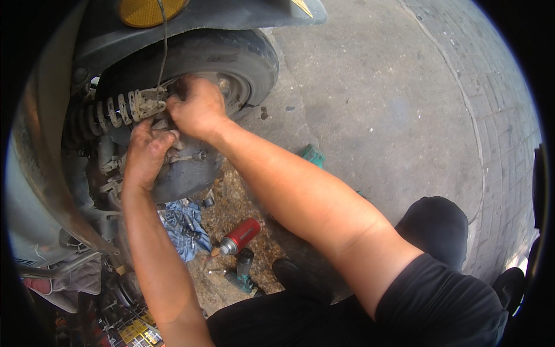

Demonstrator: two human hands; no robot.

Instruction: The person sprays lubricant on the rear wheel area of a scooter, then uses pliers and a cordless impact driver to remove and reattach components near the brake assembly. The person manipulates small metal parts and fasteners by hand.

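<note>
A scooter's wheel with a black tyre (254, 58) stands at the upper left under a dark fender (219, 17). Beside it runs a shock absorber with a dirty coil spring (119, 110). My right hand (199, 107) is closed at the spring's lower end, close to the wheel hub; its fingertips are partly hidden. Just below, my left hand (147, 153) bends its fingers and thumb around the greasy metal parts there. What either hand grips is hidden. A thin cable (165, 46) hangs from the fender down to the shock absorber's end.
On the ground lie a red spray can (241, 235), a teal and black cordless power tool (243, 277) and a blue cloth (188, 246) with several metal sockets. Another teal tool (312, 155) lies behind my right forearm. A grey cloth (84, 283) is at lower left.
</note>
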